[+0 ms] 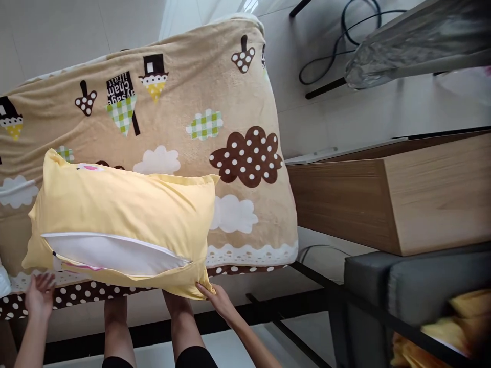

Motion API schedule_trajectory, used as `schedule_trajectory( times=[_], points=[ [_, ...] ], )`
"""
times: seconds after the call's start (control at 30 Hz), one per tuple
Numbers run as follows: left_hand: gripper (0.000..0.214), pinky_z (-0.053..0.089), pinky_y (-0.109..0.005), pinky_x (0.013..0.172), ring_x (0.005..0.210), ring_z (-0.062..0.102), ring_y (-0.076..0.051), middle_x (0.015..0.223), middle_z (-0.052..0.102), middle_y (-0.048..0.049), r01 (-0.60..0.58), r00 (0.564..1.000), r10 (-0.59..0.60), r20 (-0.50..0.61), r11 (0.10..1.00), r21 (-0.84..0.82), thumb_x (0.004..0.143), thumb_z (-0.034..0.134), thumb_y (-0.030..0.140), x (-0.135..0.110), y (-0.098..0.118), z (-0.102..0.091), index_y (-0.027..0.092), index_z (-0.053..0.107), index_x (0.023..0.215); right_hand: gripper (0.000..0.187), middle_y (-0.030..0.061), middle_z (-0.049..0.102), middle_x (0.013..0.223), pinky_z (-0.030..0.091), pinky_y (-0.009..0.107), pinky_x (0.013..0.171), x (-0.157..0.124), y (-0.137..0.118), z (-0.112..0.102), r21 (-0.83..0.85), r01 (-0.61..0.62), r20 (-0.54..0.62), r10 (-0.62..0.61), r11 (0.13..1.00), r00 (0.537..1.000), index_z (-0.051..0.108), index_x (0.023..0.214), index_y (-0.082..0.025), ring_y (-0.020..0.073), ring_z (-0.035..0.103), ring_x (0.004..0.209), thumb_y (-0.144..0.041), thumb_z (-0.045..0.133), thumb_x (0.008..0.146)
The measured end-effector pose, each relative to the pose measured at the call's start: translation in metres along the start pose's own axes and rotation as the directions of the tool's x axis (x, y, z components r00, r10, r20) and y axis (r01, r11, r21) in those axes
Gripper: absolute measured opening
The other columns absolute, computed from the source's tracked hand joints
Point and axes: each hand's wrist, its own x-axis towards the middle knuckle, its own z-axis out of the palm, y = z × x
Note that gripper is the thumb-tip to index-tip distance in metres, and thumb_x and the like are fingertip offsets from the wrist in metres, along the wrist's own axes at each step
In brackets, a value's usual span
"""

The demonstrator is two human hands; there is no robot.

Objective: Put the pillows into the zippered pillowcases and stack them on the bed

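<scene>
2 legs [187, 327] are cut off below. The left hand [39, 297] is held empty, fingers loosely spread; a corner of the yellow pillow [126, 204] is pinched by the right hand [219, 297]. The patterned blanket [230, 92] beneath is partly hidden; farther off, plastic sheeting [414, 46] is cut off at right.

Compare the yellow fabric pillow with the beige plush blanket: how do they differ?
The yellow fabric pillow is mostly plain; the beige plush blanket bears cloud motifs. The pillow bulges and gapes open along one side; the blanket lies spread out. The pillow is smaller than the blanket. Both look soft.
</scene>
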Motion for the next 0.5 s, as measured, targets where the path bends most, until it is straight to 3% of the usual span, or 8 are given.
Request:
schedule_trajectory(
  times=[0.07,0.17,0.27,0.33,0.43,0.5],
  points=[
    [0.051,0.053,-0.041,0.082,0.093,0.063,-0.024,0.094,0.063,-0.0073,0.238,0.960,-0.216,0.181,0.965,-0.111,0.080,0.048,0.071,0.009,-0.034,-0.005,0.022,0.058,0.088,0.057,0.0048,0.062,0.061,0.046,0.034,0.066,-0.002,0.001,-0.011,-0.029,0.019,-0.055,-0.021,0.999,0.998,0.062,0.057,-0.016,0.0247,0.058,0.068,-0.072,0.066,0.061],
    [0.059,0.053,-0.039,0.091,0.110,0.061,-0.025,0.110,0.066,-0.0065,0.233,0.934,-0.132,0.333,0.929,-0.286,0.075,0.047,0.078,0.005,-0.047,0.024,0.027,0.063,0.100,0.055,0.0059,0.065,0.068,0.048,0.035,0.069,-0.009,0.003,-0.015,0.031,0.030,-0.040,-0.029,0.999,0.999,0.065,0.064,-0.016,0.0278,0.061,0.074,-0.070,0.068,0.060],
    [0.049,0.048,-0.037,0.102,0.124,0.054,-0.024,0.117,0.067,-0.0022,0.114,0.939,0.025,0.343,0.918,-0.380,0.076,0.054,0.067,0.005,-0.026,0.062,0.031,0.065,0.108,0.053,0.0070,0.069,0.078,0.050,0.034,0.072,-0.016,0.009,-0.004,0.116,0.008,0.028,-0.012,0.993,1.000,0.065,0.074,-0.017,0.0265,0.063,0.078,-0.069,0.068,0.062],
    [0.042,0.046,-0.034,0.106,0.128,0.052,-0.022,0.120,0.067,-0.0012,0.053,0.956,0.075,0.284,0.908,-0.416,0.081,0.053,0.059,0.011,-0.007,0.076,0.030,0.066,0.109,0.055,0.0062,0.067,0.070,0.050,0.033,0.064,-0.017,0.015,0.005,0.074,-0.030,0.071,0.025,0.997,0.997,0.060,0.072,-0.018,0.0227,0.062,0.066,-0.072,0.065,0.063],
    [0.038,0.044,-0.035,0.109,0.127,0.053,-0.021,0.122,0.067,-0.0026,0.031,0.963,0.094,0.253,0.893,-0.450,0.088,0.047,0.051,0.023,0.012,0.077,0.026,0.066,0.109,0.057,0.0019,0.056,0.048,0.042,0.030,0.048,-0.013,0.025,0.011,-0.046,-0.069,0.079,0.073,0.997,0.994,0.050,0.064,-0.021,0.0171,0.050,0.043,-0.078,0.056,0.064],
    [0.036,0.045,-0.035,0.108,0.124,0.056,-0.020,0.121,0.067,-0.0032,-0.033,0.957,0.162,0.242,0.887,-0.460,0.090,0.047,0.049,0.030,0.019,0.074,0.024,0.065,0.110,0.057,0.0010,0.053,0.044,0.040,0.030,0.048,-0.012,0.029,0.014,-0.087,-0.050,0.068,0.056,0.995,0.996,0.048,0.062,-0.021,0.0165,0.048,0.041,-0.078,0.054,0.066]
  ],
)
